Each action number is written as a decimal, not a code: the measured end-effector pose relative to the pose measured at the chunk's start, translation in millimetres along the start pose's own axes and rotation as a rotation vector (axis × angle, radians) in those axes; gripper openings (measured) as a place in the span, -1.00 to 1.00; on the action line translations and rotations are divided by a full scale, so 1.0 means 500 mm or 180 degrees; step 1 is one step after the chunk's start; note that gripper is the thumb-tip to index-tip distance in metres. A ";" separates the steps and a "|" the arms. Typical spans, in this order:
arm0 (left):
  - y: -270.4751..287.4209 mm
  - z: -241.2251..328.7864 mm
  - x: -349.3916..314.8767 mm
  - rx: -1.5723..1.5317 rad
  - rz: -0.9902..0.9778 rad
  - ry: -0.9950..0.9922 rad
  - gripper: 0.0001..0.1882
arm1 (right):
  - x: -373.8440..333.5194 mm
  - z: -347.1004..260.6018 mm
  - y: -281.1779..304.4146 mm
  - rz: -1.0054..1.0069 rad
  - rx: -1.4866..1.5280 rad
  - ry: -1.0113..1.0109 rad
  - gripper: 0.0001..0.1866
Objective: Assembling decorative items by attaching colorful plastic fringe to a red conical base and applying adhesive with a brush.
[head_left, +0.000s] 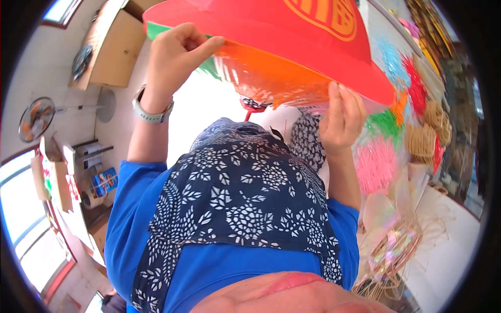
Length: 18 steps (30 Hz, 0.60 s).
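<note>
The left hand and right hand pinch 2 ends of the red curved panel, probably to steady its rim above the orange fringe; the next move likely needs an even grip. Right of the panel, pink shreds crowd the surface; left of it looks freer.

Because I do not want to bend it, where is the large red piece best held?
Probably by two well-spaced spots on its near edge, coming from the person's side: the red piece is broad and curved, with this edge facing the body. The left hand and right hand hold there.
</note>
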<state>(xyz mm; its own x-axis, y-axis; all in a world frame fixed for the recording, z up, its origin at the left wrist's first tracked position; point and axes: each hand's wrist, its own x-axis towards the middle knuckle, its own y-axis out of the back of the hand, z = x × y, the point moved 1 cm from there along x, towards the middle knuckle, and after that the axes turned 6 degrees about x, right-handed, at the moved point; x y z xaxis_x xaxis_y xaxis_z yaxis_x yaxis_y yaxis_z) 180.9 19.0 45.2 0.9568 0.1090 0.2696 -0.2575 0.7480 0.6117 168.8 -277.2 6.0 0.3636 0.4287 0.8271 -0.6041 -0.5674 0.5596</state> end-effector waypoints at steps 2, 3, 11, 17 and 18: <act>0.005 -0.017 -0.001 -0.0285 -0.0129 0.0172 -0.72 | -0.001 -0.004 -0.005 0.0070 0.0039 -0.0021 -0.77; 0.012 -0.022 -0.004 -0.0423 -0.0198 0.0251 -0.71 | 0.002 -0.007 -0.012 0.0084 0.0076 0.0041 -0.76; 0.013 -0.001 -0.001 -0.0267 -0.0159 0.0245 -0.71 | -0.007 0.014 -0.008 0.0066 0.0114 0.0055 -0.71; 0.022 0.002 -0.059 -0.0596 -0.1295 -0.0015 -0.68 | -0.047 0.036 0.055 0.0691 -0.0103 -0.0421 -0.69; 0.019 -0.014 -0.068 -0.0787 -0.2055 0.0128 -0.65 | -0.065 0.038 0.069 0.0702 -0.0239 -0.0478 -0.70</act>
<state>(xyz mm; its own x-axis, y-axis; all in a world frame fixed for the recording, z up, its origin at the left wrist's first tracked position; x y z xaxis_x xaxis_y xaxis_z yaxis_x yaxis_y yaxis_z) 146.7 26.7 36.6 0.9136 -0.3877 -0.1223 0.3991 0.7980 0.4516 149.4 -324.1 -0.4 0.3152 0.1883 0.9302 -0.7292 -0.5793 0.3644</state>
